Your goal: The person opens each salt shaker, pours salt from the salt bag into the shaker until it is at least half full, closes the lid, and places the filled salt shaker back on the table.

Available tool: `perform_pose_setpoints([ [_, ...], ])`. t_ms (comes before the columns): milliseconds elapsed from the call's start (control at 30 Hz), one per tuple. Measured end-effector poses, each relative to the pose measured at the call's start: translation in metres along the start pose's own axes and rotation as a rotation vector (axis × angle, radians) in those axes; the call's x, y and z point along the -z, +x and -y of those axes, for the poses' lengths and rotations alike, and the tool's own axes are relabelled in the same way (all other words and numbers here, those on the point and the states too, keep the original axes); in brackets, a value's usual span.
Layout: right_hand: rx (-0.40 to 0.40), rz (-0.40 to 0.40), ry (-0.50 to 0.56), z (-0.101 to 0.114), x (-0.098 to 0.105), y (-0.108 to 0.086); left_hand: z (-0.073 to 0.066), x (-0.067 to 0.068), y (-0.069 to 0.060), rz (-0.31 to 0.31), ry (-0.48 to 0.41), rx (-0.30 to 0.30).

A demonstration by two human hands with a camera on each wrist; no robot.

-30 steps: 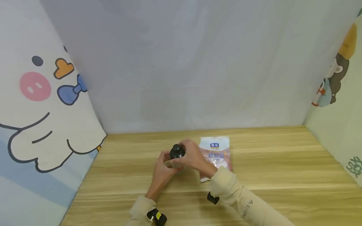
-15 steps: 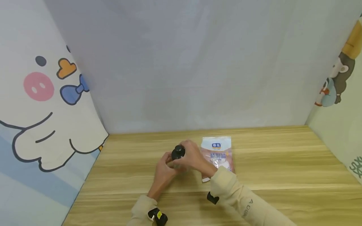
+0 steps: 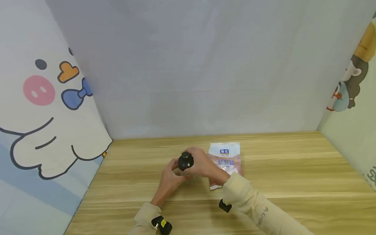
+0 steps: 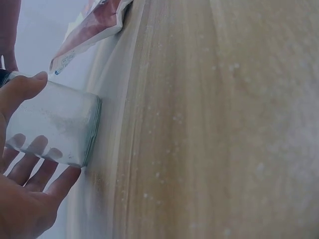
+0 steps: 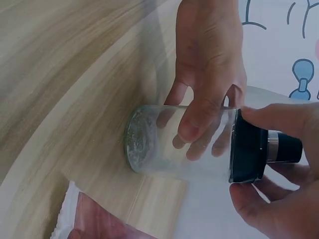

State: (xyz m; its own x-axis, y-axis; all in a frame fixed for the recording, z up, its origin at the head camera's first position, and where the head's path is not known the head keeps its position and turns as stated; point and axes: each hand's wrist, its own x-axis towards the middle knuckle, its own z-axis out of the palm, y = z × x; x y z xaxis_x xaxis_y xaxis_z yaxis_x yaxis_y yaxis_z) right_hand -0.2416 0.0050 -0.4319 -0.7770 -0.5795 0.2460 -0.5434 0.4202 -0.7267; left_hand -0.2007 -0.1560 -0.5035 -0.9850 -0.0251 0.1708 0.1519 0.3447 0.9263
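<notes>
A clear glass jar (image 5: pixel 199 168) stands on the table with a black knobbed lid (image 3: pixel 185 161) at its mouth. My left hand (image 3: pixel 169 181) holds the jar's side, with the thumb on one side and the fingers on the other. From above, my right hand (image 3: pixel 202 164) grips the lid by its rim between thumb and fingers. In the right wrist view the lid (image 5: pixel 249 149) sits against the jar's top; whether it is seated cannot be told. A little white residue clings inside the jar's base. The left wrist view shows the jar (image 4: pixel 60 119) close to the tabletop.
A pink and white salt bag (image 3: pixel 224 161) lies flat just right of the hands, partly under the right forearm. White specks dot the wooden table (image 4: pixel 199 124). A grey sheet (image 3: pixel 205 65) rises behind, and printed cartoon panels (image 3: pixel 44 114) stand at the sides.
The right hand and the lid have shifted slightly toward the viewer, and the right wrist has moved a little to the right. The left hand keeps its hold on the jar.
</notes>
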Motion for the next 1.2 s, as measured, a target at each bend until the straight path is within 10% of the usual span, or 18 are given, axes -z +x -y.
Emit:
perform_pose_setpoints([
  [233,-0.1,-0.094,-0.018,0.004,-0.002,-0.005,-0.033,0.005,-0.011,0.053,-0.048,0.036],
  [500,-0.14,-0.177,-0.117,0.008,-0.011,-0.003,-0.036,0.005,-0.013,0.048,-0.008,0.029],
  [1200,-0.056,-0.009,-0.048,0.004,0.003,-0.002,-0.034,0.006,-0.01,0.047,-0.034,0.027],
])
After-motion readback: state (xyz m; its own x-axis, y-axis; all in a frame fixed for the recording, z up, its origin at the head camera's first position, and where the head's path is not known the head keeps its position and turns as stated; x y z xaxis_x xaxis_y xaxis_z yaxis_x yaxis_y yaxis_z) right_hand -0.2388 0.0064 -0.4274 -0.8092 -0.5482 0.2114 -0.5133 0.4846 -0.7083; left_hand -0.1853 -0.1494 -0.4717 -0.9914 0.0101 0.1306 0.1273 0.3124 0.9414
